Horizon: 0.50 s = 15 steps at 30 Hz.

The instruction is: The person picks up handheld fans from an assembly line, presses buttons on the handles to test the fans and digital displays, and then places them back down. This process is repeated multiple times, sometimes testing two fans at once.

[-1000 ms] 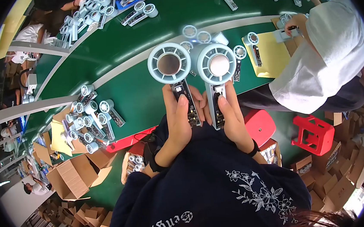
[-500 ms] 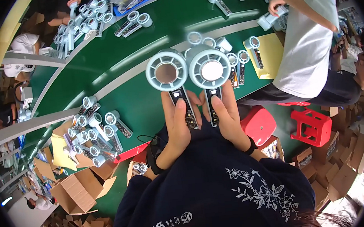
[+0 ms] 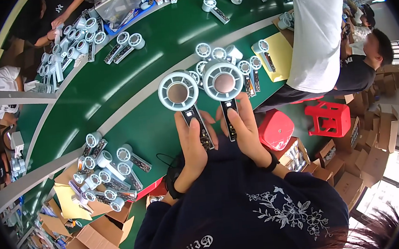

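Observation:
My left hand [image 3: 192,141] is closed round the handle of a pale blue handheld fan [image 3: 177,92], thumb on the dark circuit board bared along it. A second handheld fan [image 3: 224,82] of the same kind sits in my right hand [image 3: 244,132], its board also under the thumb. Both fans stand side by side, round slotted heads up and grey-brown discs in their centres facing me. Behind them, more fans [image 3: 203,50] lie on the green table, partly hidden by the two heads.
To the left is a pile of fans [image 3: 106,173] beside an open carton [image 3: 93,240]. Beyond the near strip runs a green conveyor belt [image 3: 155,47] carrying several fans. A person in a white shirt [image 3: 315,33] stands at right, near red stools [image 3: 276,129] and a yellow sheet [image 3: 279,56].
The whole view has shifted as my head turned. Both fans are tilted a little, and the right disc's bright glare has gone. My grips look the same.

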Motion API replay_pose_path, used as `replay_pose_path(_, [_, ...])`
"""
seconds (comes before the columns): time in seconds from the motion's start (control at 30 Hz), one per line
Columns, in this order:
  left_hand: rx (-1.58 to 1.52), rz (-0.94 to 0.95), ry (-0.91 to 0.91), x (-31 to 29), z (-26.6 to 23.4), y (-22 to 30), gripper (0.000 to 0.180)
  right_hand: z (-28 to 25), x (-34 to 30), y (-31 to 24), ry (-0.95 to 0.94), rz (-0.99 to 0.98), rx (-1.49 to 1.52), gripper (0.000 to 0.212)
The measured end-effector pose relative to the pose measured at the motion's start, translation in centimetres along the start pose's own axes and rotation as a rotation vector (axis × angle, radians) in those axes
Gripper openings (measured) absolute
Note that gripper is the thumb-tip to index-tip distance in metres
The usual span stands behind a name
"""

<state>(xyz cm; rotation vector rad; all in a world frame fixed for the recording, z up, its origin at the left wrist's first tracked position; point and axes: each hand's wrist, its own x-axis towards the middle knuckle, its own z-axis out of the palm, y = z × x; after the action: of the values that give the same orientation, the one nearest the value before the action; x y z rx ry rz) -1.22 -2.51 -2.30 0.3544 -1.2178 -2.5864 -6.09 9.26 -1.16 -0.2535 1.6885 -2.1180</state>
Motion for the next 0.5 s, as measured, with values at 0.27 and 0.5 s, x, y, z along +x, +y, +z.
replay_pose_path(0.27, [0.011,-0.026,0.010,0.7,-1.6,0.8,0.029,1.6,0.0,-0.2,0.077,-0.051,-0.061,0.027])
replay_pose_path(0.5, [-0.015,-0.058,-0.056,0.6,-2.1,0.7,0.033,1.9,-0.9,0.2,0.150,-0.063,-0.075,0.027])
